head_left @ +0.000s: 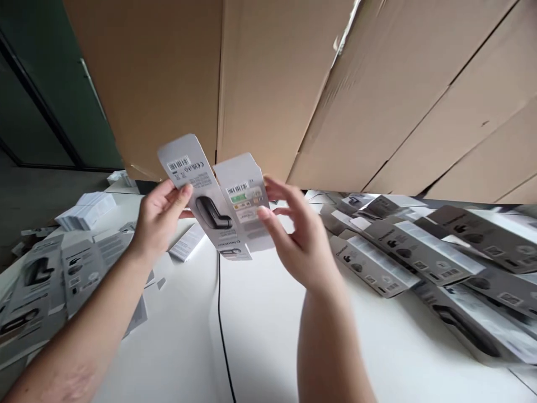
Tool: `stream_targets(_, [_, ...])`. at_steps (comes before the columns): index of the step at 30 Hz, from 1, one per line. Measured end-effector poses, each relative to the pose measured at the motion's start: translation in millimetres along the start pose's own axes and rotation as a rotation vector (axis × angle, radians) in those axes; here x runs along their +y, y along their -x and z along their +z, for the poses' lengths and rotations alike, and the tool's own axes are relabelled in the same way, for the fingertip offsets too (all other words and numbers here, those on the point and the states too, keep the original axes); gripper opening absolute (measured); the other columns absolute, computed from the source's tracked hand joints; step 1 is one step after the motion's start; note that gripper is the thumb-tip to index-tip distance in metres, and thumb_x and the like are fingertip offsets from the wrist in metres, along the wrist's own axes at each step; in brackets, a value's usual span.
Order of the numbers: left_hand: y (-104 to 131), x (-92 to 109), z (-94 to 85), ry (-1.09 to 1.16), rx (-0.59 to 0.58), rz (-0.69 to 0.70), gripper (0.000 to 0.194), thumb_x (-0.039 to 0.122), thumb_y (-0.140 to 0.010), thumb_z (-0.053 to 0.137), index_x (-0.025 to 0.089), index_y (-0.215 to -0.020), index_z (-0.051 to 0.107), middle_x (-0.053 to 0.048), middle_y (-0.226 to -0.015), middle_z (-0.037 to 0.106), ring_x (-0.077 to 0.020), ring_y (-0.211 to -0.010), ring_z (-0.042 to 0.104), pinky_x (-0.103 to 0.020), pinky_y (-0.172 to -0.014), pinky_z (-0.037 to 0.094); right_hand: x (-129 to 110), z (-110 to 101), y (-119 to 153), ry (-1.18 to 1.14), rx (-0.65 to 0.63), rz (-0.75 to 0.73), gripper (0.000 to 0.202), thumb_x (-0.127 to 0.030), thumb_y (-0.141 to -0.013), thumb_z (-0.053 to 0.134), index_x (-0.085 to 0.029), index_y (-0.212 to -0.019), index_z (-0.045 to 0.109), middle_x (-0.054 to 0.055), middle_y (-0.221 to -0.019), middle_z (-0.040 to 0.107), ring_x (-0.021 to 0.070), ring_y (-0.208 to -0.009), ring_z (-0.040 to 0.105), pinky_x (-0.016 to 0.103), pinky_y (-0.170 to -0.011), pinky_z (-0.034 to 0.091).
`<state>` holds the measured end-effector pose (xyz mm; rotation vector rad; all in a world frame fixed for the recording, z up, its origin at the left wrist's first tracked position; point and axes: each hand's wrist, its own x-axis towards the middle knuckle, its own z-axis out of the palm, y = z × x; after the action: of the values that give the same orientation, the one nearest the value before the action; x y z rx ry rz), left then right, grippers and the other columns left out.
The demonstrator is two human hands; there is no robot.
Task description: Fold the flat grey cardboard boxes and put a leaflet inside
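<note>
A light grey printed carton (213, 215) is held up in the air above the white table, its panels angled apart along a fold and its end flaps pointing up. One panel carries a picture of a dark headset-like device, the other a barcode and coloured labels. My left hand (161, 215) pinches the left panel between thumb and fingers. Round the right panel, my right hand (296, 232) is closed, thumb in front and fingers behind. Beneath the carton, a small stack of folded leaflets (187, 242) lies on the table.
Tall brown cardboard boxes (268, 84) wall off the back. Several formed cartons (423, 252) are heaped on the right. Flat cartons (84, 268) lie on the left, with a stack of white papers (86, 210) behind. A black cable (222, 330) runs down the white table (264, 336).
</note>
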<state>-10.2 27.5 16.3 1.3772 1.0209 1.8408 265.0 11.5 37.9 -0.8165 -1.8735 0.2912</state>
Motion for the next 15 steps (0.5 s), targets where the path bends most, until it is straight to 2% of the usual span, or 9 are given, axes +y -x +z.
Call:
stream_targets(2, [5,-13,10.5,0.029,-0.013,-0.031,0.054,0.068,-0.096,0.098,0.025,-0.126,0.087,-0.010,-0.118,0.089,-0.0290,-0.103,0.087,-0.033,-0.073,0.075,9,2,-2,-0.073,-0.034,0.088,0.027,-0.044,-0.120,0.071,-0.030,-0.140,0.082,0.008,-0.129,0.090,0.0255,-0.114,0.085,0.040,-0.090,0.075])
stream_targets(4, [11,-22,15.6,0.037,0.030,-0.050,0.053,0.066,-0.097,0.098,0.027,-0.130,0.085,-0.009,-0.123,0.087,-0.0288,-0.111,0.086,-0.034,-0.082,0.075,19,7,-3,-0.121,-0.014,0.169,0.019,-0.042,-0.116,0.074,-0.028,-0.116,0.087,0.004,-0.108,0.091,0.0221,-0.094,0.083,0.035,-0.076,0.073])
stream_targets(6, [17,-29,20.1,0.032,0.105,-0.060,0.059,0.066,-0.097,0.097,0.028,-0.139,0.081,-0.010,-0.130,0.083,-0.0294,-0.121,0.083,-0.039,-0.096,0.073,25,16,-4,-0.173,0.097,0.200,0.017,-0.039,-0.112,0.080,-0.027,-0.103,0.087,0.002,-0.096,0.089,0.0203,-0.085,0.083,0.031,-0.068,0.072])
stream_targets(7, [20,-33,22.7,0.033,0.122,-0.058,0.068,0.068,-0.094,0.100,0.029,-0.145,0.078,-0.011,-0.135,0.081,-0.0312,-0.128,0.080,-0.043,-0.105,0.072,26,22,-4,-0.205,0.161,0.202,0.014,-0.038,-0.110,0.083,-0.027,-0.102,0.086,0.001,-0.094,0.089,0.0196,-0.084,0.084,0.030,-0.067,0.073])
stream_targets(9, [26,-44,28.1,0.052,0.061,-0.044,0.101,0.076,-0.079,0.108,0.031,-0.160,0.068,-0.014,-0.152,0.072,-0.0377,-0.149,0.070,-0.054,-0.125,0.062,22,37,-3,-0.255,0.228,0.183,0.010,-0.033,-0.109,0.083,-0.027,-0.101,0.083,0.000,-0.094,0.089,0.0183,-0.083,0.086,0.029,-0.068,0.075])
stream_targets(11, [29,-56,30.6,0.072,-0.091,-0.031,0.138,0.080,-0.061,0.115,0.037,-0.176,0.051,-0.016,-0.172,0.057,-0.0440,-0.168,0.052,-0.063,-0.139,0.048,14,53,0,-0.308,0.153,0.150,0.008,-0.030,-0.111,0.080,-0.027,-0.104,0.080,0.000,-0.100,0.090,0.0171,-0.087,0.087,0.029,-0.073,0.079])
stream_targets(12, [29,-62,30.1,0.078,-0.160,-0.028,0.149,0.081,-0.057,0.116,0.041,-0.181,0.042,-0.017,-0.180,0.049,-0.0460,-0.173,0.044,-0.067,-0.143,0.042,9,61,1,-0.339,0.087,0.140,0.005,-0.029,-0.113,0.077,-0.028,-0.108,0.080,0.000,-0.108,0.091,0.0170,-0.091,0.089,0.030,-0.077,0.080])
stream_targets(13, [29,-69,28.2,0.082,-0.214,-0.029,0.153,0.082,-0.058,0.115,0.044,-0.183,0.036,-0.016,-0.184,0.043,-0.0474,-0.176,0.039,-0.070,-0.145,0.037,5,68,3,-0.367,0.026,0.135,0.004,-0.028,-0.115,0.075,-0.028,-0.114,0.079,0.001,-0.116,0.092,0.0173,-0.097,0.090,0.033,-0.082,0.082])
stream_targets(15, [26,-81,21.2,0.093,-0.290,-0.034,0.149,0.086,-0.060,0.112,0.046,-0.182,0.036,-0.016,-0.183,0.038,-0.0509,-0.175,0.037,-0.076,-0.144,0.035,-1,78,7,-0.411,-0.043,0.128,0.012,-0.030,-0.117,0.074,-0.030,-0.128,0.078,0.004,-0.133,0.091,0.0198,-0.114,0.090,0.039,-0.094,0.084])
